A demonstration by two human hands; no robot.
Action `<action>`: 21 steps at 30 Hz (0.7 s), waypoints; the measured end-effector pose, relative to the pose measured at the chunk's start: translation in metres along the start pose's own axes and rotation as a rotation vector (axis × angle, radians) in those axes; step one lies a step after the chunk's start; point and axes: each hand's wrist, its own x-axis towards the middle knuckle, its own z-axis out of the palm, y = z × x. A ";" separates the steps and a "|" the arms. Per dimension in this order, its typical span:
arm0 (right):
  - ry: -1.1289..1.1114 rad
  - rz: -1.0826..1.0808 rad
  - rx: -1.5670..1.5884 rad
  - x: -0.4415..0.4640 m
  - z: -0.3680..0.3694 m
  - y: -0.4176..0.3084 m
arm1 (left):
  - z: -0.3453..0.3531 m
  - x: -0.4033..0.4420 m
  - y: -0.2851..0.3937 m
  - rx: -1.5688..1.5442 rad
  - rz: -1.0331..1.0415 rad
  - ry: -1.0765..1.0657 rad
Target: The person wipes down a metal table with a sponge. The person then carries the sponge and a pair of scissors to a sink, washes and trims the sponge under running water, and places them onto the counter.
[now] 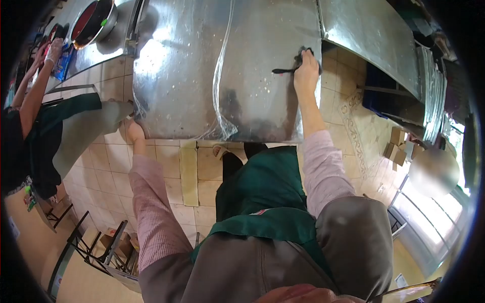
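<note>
My right hand [306,70] is closed on a small black object [283,71] at the right edge of the steel table [187,60]. A narrow dark end of it sticks out to the left, and more black shows beyond my fingers; its kind is unclear. My left hand [134,132] is at the table's front left corner, its fingers mostly hidden, so whether it grips the edge is unclear. Clear plastic film [218,83] runs in a crumpled strand down the tabletop and bunches at the front edge. Another bit of film [139,106] lies near my left hand.
At the left, a co-worker [38,101] with a gloved hand stands by a side table holding a large pan [95,24]. Another steel table [374,38] adjoins on the right. Cardboard boxes [396,146] are on the right; folding chairs [103,247] stand behind left.
</note>
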 end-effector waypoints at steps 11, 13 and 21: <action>-0.278 0.242 0.623 0.013 -0.038 -0.015 | 0.036 -0.143 -0.036 -1.210 -0.431 -1.139; -0.206 -0.077 0.525 0.032 -0.003 -0.010 | 0.057 -0.217 0.028 -1.153 -0.868 -1.292; -0.422 -0.476 0.681 -0.014 0.003 -0.053 | 0.119 -0.326 0.182 -1.527 -0.934 -1.666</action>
